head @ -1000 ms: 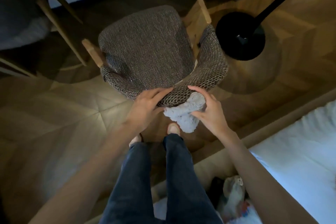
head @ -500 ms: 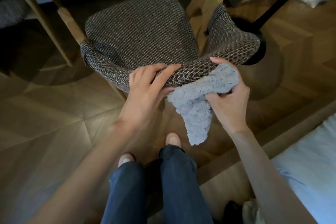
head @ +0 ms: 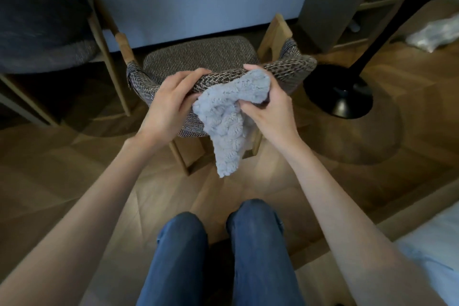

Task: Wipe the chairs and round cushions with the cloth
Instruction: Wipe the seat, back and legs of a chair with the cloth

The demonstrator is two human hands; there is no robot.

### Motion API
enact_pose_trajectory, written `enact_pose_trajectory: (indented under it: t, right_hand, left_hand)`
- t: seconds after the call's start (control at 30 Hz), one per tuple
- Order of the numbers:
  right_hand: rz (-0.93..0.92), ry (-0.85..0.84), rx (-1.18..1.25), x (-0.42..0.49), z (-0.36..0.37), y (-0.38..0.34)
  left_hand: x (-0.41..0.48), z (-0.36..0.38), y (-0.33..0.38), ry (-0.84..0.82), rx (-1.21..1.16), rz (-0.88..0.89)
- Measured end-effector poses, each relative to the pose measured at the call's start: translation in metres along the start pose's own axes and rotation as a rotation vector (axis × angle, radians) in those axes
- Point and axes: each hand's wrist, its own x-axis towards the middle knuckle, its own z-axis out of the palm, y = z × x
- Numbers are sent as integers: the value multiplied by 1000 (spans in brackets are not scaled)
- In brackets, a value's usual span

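Slid leftward since a moment ago, right hand [head: 270, 114] clutches fluffy pale-grey cloth [head: 226, 122] on woven brown chair backrest [head: 288, 69], tail hanging below; left hand [head: 169, 107] grips alongside.

Two chairs [head: 198, 57] [head: 42, 40], one cloth [head: 227, 122], two hands [head: 169, 107] [head: 272, 112], one black stand [head: 340, 97].

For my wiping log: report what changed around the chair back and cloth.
The right hand raised the cloth from behind the chair back onto its top edge; more cloth now hangs loose. The left hand stayed holding the chair back; the right kept its grip on the cloth.
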Motion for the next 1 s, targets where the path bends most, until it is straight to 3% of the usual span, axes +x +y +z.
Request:
enact_pose_trajectory:
  t: [0.2,0.3,0.37,0.47,0.57,0.73,0.9,1.0]
  right_hand:
    - [19,-59,-21,-34,-8,-8]
    - [70,-102,-61,-60,-20,-12]
    - [48,-168,-135,-74,-30,-16]
    - [-101,-184,-342,-91,-41,-20]
    - [-232,-122,-502,-104,-51,-25]
    - [-407,-221,-637,-124,-58,-43]
    - [-328,-133,-620,-133,-63,-52]
    - [-208,-87,-605,-125,-67,-41]
  left_hand:
    - [-34,-20,47,192,-126,-138]
    - [-60,-14,69,-6,-241,-201]
    - [-75,-8,78,-90,-201,-132]
    - [-93,-7,96,-60,-262,-144]
    - [-110,-6,108,-166,-390,-195]
    - [-123,0,108,-85,-131,-87]
    - [-123,5,117,-196,-74,-60]
    - [-119,0,120,-238,-269,-232]
